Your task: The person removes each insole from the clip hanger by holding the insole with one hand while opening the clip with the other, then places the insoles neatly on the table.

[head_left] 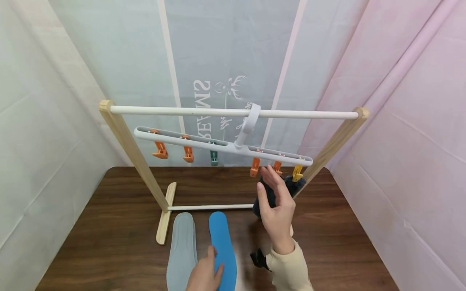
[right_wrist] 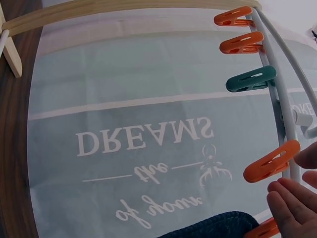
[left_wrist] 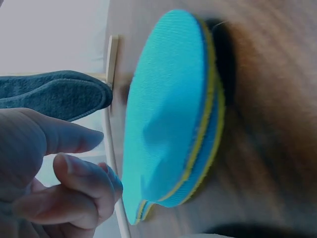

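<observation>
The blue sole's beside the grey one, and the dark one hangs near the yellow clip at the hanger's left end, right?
Wrong end! The head view shows the dark sole hanging near the yellow clip at the right end of the hanger. The blue sole is beside the grey one.

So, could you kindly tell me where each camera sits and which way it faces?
Head: worn on the head, facing forward and down at the wooden rack, white hanger and blue insoles; the left hand and right hand show.
Left wrist: worn there, facing the blue insoles and dark insole; left fingers show.
Right wrist: worn there, facing the green clip and lettered cloth; right fingers show.
Shared: head and right wrist both show the green clip.
</observation>
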A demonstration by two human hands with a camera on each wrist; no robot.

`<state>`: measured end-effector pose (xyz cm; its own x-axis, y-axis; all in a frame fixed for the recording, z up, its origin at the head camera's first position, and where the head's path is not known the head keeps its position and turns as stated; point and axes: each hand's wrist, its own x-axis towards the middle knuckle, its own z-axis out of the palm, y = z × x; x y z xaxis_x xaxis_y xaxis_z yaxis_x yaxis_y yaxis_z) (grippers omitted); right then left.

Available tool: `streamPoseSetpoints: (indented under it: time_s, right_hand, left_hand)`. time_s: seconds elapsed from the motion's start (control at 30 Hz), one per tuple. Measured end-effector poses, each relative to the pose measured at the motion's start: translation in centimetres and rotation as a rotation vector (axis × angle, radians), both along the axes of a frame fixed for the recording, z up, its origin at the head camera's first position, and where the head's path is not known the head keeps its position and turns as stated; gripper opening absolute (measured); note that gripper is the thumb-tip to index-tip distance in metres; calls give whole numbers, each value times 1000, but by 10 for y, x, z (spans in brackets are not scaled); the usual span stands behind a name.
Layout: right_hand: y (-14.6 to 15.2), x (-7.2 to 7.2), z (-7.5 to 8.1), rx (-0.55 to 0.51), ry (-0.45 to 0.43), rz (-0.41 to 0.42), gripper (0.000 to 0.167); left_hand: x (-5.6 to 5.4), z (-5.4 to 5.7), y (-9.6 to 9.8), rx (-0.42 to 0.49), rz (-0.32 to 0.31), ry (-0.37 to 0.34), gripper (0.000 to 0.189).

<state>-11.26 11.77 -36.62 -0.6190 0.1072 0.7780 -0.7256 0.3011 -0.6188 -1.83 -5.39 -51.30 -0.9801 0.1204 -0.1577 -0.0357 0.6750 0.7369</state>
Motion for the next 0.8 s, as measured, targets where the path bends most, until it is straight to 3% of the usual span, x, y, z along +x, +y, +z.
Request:
streamPoseSetpoints:
  time_s: [0.13,0.47,0.8]
  right_hand:
    - [3,2,-1,-41,-24,-28,44]
    - [9,4,-1,-126,-11,-82,29]
    - [12,5,0,-265,24,-138,19]
  left_hand:
    - [-5,2,0,4,-45,83,24]
    - [-21,15,6,-37,-87,258,16]
    - [-50,28,13,-37,-92,343,21]
